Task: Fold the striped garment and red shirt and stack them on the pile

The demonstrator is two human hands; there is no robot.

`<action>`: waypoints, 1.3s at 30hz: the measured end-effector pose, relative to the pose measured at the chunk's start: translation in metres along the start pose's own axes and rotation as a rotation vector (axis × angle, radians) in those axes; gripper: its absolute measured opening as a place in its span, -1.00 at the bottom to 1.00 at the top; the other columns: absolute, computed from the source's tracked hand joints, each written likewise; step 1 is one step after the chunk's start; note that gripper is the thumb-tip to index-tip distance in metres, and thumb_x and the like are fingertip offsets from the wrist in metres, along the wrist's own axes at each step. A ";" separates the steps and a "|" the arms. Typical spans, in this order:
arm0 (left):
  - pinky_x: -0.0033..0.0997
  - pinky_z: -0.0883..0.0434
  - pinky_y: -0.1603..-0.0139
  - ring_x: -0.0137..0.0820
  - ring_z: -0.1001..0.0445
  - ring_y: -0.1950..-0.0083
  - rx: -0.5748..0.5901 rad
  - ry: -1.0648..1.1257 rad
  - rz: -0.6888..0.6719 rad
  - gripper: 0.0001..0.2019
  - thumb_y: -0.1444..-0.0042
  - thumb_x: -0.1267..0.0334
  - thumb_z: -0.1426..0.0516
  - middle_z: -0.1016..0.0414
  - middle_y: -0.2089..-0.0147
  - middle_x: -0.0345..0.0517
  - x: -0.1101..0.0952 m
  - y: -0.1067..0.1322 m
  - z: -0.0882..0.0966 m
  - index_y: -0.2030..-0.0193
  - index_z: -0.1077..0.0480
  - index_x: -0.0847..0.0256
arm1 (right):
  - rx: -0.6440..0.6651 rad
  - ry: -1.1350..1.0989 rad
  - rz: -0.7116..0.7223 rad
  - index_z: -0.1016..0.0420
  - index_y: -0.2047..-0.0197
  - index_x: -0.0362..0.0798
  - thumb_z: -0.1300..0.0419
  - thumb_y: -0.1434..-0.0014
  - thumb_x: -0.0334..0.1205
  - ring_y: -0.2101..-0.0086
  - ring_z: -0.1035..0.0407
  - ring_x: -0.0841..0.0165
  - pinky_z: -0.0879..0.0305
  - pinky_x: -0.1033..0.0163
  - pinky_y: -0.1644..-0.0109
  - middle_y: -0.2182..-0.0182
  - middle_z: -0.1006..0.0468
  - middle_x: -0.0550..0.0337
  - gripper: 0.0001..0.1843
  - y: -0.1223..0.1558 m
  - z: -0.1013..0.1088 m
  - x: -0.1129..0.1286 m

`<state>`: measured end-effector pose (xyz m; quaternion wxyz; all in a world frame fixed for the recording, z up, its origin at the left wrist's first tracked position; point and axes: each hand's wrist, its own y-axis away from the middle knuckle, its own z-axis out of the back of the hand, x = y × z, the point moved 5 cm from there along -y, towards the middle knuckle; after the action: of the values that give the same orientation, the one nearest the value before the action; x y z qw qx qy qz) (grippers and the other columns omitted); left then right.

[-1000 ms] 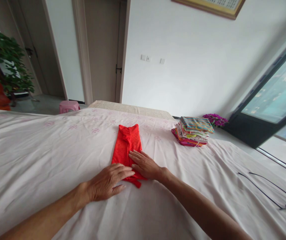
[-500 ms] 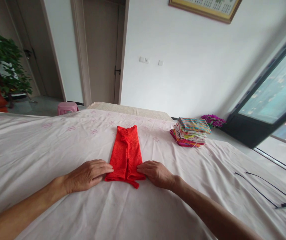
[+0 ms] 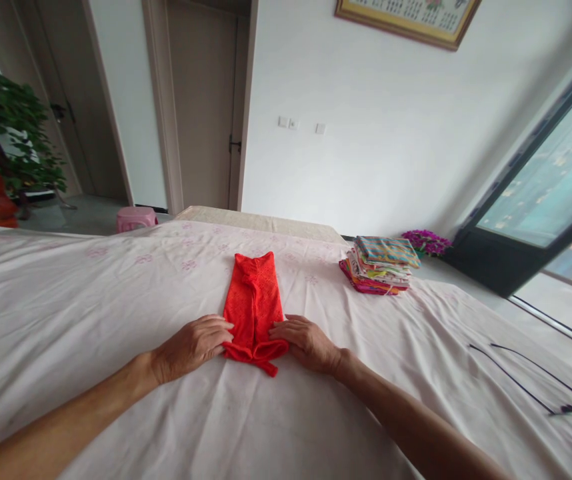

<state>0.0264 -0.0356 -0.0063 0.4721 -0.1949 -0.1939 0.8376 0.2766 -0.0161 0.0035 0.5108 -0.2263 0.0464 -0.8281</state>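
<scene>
A red, lacy-looking garment [image 3: 260,297] lies folded lengthwise on the pale bedsheet [image 3: 246,427], with a short strip sticking out at its near end. Its exact kind does not show. At the near left corner my left hand [image 3: 193,347] grips the cloth, fingertips on top and thumb hidden. On the opposite edge my right hand [image 3: 309,341] pinches the fabric in the same way. Between the two hands the near edge curls up slightly into a small roll.
A stack of folded patterned cloths [image 3: 381,267] sits to the right, with purple flowers [image 3: 426,242] beyond it. Eyeglasses [image 3: 531,380] lie on the sheet at far right. Past the bed are a pink stool [image 3: 136,219] and a leafy plant [image 3: 9,127].
Both hands have moved inward, toward each other, drawing in the near corners of the red garment. Its near end is now narrower and more bunched.
</scene>
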 end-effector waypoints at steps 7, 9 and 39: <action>-0.52 -0.31 0.30 -0.45 -0.41 0.34 0.153 0.589 0.557 -0.63 -0.31 0.00 0.01 -0.49 0.37 -0.22 -0.007 -0.004 0.008 0.25 -0.47 0.21 | -0.012 -0.581 -0.362 -0.55 0.24 -0.09 -0.08 -0.27 -0.22 0.30 -0.46 0.33 -0.36 0.27 0.16 0.30 -0.61 0.14 -0.77 0.010 0.006 0.009; -0.48 -0.35 0.24 -0.39 -0.47 0.25 0.081 0.851 0.732 -0.60 -0.25 -0.09 -0.04 -0.54 0.28 -0.15 0.000 -0.006 0.002 0.15 -0.47 0.23 | -0.088 -0.785 -0.514 -0.52 0.33 -0.12 -0.11 -0.19 -0.25 0.39 -0.42 0.38 -0.34 0.30 0.25 0.42 -0.56 0.19 -0.82 0.004 0.001 0.001; -0.36 -0.34 0.15 -0.25 -0.55 0.11 -0.031 0.088 1.056 -0.73 -0.16 0.02 -0.11 -0.60 0.09 -0.12 0.069 -0.009 -0.022 0.05 -0.43 0.02 | -0.173 0.041 -0.797 -0.40 -0.18 0.11 -0.16 -0.26 -0.01 0.17 -0.46 0.27 -0.26 0.23 0.14 0.12 -0.58 0.13 -0.55 -0.040 -0.016 -0.076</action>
<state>0.0113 0.0315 -0.0298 -0.0091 -0.3079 -0.0617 0.9494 0.2648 0.0659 -0.0235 0.1281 -0.2522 0.0346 -0.9585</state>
